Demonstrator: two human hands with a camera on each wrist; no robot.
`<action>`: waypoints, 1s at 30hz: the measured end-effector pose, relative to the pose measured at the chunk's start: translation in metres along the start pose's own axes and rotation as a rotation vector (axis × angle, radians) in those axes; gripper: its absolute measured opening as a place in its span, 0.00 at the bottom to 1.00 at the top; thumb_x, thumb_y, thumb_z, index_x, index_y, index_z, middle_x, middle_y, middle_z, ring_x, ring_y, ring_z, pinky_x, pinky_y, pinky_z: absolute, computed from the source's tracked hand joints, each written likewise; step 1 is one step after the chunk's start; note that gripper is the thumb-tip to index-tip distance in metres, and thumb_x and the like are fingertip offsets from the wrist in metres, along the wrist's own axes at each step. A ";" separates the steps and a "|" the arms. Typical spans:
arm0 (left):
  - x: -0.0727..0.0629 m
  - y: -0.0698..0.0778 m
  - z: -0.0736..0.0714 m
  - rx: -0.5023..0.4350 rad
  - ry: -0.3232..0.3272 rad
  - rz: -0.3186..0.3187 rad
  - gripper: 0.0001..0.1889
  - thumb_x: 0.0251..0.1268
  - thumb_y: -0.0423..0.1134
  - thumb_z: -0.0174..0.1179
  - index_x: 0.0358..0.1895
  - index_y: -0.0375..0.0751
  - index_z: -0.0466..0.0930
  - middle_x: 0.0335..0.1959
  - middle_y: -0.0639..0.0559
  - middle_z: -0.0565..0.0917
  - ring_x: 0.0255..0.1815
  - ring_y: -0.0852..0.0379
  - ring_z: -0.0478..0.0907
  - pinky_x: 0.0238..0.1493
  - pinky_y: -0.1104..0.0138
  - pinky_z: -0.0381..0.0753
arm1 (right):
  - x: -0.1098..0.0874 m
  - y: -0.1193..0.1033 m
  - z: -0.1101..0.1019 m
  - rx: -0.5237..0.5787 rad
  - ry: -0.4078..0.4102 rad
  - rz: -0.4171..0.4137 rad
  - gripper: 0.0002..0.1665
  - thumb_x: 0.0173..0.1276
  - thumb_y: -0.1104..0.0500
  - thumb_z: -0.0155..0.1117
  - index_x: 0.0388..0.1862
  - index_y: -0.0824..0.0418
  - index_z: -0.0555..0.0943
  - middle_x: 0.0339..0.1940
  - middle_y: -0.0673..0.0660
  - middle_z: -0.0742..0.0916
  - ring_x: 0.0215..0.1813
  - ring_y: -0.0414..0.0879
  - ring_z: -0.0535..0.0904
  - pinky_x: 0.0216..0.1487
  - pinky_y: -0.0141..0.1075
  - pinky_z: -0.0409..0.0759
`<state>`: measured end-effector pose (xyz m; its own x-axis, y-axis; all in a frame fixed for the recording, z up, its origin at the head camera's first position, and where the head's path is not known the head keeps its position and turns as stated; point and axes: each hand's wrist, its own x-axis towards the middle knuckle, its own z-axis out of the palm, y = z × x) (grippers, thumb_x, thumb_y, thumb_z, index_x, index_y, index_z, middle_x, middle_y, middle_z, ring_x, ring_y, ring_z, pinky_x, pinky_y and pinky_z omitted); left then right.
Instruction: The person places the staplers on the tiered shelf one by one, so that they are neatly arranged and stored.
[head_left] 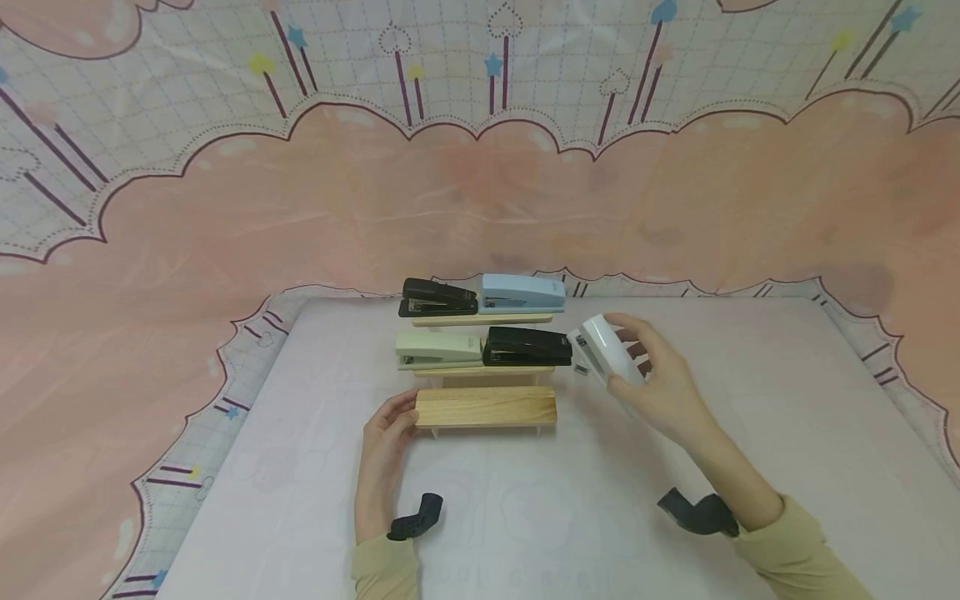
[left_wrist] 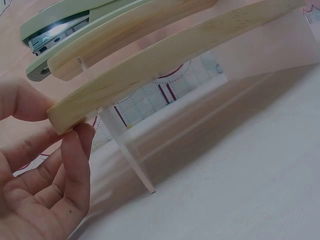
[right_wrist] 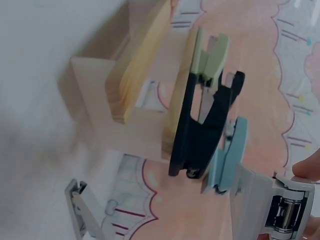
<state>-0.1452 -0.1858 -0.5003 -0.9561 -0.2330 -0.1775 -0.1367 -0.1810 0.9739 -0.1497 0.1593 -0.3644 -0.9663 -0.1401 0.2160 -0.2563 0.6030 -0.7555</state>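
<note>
A tiered stand with wooden shelves on clear supports is in the middle of the head view. My left hand pinches the left end of its lowest wooden shelf, thumb above and fingers below in the left wrist view. To the right of the stand, my right hand grips a white stapler, held tilted. The right wrist view shows this stapler's metal-fitted end. A narrow grey-white piece appears lower left there; whether it joins the stapler is hidden.
On the top shelf stand a black stapler and a light blue stapler. The middle shelf holds a light green stapler and another black stapler. A white table lies beneath, with a patterned cloth behind.
</note>
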 end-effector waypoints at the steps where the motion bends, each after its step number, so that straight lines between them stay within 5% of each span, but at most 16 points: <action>1: 0.000 0.000 0.000 0.001 -0.001 0.001 0.20 0.64 0.27 0.53 0.61 0.32 0.72 0.40 0.61 0.80 0.43 0.64 0.76 0.43 0.73 0.74 | 0.000 -0.002 0.001 0.003 -0.008 0.002 0.43 0.54 0.70 0.62 0.70 0.52 0.65 0.58 0.63 0.78 0.52 0.55 0.74 0.49 0.44 0.73; 30: 0.000 0.002 0.000 0.002 -0.018 0.018 0.21 0.63 0.28 0.55 0.61 0.30 0.71 0.42 0.59 0.80 0.44 0.64 0.78 0.45 0.73 0.76 | 0.005 -0.032 0.058 0.172 -0.118 -0.187 0.43 0.45 0.73 0.62 0.64 0.50 0.72 0.52 0.54 0.82 0.48 0.46 0.73 0.44 0.38 0.73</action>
<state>-0.1450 -0.1862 -0.4985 -0.9630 -0.2185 -0.1577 -0.1204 -0.1749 0.9772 -0.1482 0.0942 -0.3748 -0.8952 -0.3333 0.2958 -0.4214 0.4172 -0.8052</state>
